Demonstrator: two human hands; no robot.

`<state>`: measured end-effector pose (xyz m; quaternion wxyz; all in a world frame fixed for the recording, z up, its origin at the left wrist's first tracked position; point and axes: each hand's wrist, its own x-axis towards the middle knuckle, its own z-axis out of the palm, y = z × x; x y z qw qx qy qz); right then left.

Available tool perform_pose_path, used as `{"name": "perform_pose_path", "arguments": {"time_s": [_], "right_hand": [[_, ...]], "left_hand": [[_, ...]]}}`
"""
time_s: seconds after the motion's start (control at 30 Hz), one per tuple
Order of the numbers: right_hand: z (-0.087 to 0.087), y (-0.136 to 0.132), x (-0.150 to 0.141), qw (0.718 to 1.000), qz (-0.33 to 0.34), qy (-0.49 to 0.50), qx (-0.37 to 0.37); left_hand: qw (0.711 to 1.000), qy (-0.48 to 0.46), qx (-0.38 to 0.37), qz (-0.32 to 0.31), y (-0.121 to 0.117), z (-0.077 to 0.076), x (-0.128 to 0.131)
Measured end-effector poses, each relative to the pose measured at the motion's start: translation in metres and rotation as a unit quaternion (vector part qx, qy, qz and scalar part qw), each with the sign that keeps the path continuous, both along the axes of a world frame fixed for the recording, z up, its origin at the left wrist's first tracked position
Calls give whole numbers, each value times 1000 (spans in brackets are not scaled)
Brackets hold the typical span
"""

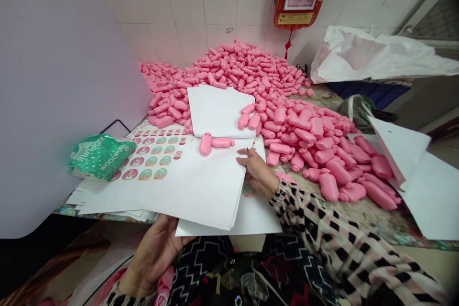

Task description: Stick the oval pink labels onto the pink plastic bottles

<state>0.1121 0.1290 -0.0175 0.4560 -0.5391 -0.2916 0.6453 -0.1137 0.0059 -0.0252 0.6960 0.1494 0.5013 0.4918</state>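
Note:
A stack of white sheets [193, 186] lies on the table in front of me. My left hand [154, 253] grips the stack's near edge from below, fingers closed on the paper. My right hand [256, 169] pinches the stack's right edge, thumb on top. Two small pink plastic bottles [215, 143] lie on the top sheet. Under the stack, a sticker sheet [152, 150] with round red and green labels shows at the left.
A large heap of pink bottles [272, 100] covers the table's back and right. A green plastic packet [98, 157] sits at the left on the paper. White sheets [412, 162] and a white plastic bag [373, 55] lie at the right. A tiled wall stands behind.

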Motion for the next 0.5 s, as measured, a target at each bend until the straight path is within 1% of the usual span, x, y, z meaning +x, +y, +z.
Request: {"name": "perform_pose_path", "arguments": {"time_s": [0.2, 0.3, 0.4, 0.5], "right_hand": [[-2, 0, 7, 1000, 1, 8, 3], [1, -1, 8, 1000, -2, 14, 13], [5, 1, 13, 1000, -6, 16, 27], [6, 6, 19, 999, -8, 17, 33]], "left_hand": [[996, 70, -48, -30, 11, 2, 13], [995, 97, -18, -11, 18, 7, 17], [991, 127, 12, 25, 24, 13, 6], [989, 149, -2, 22, 25, 19, -20]]}}
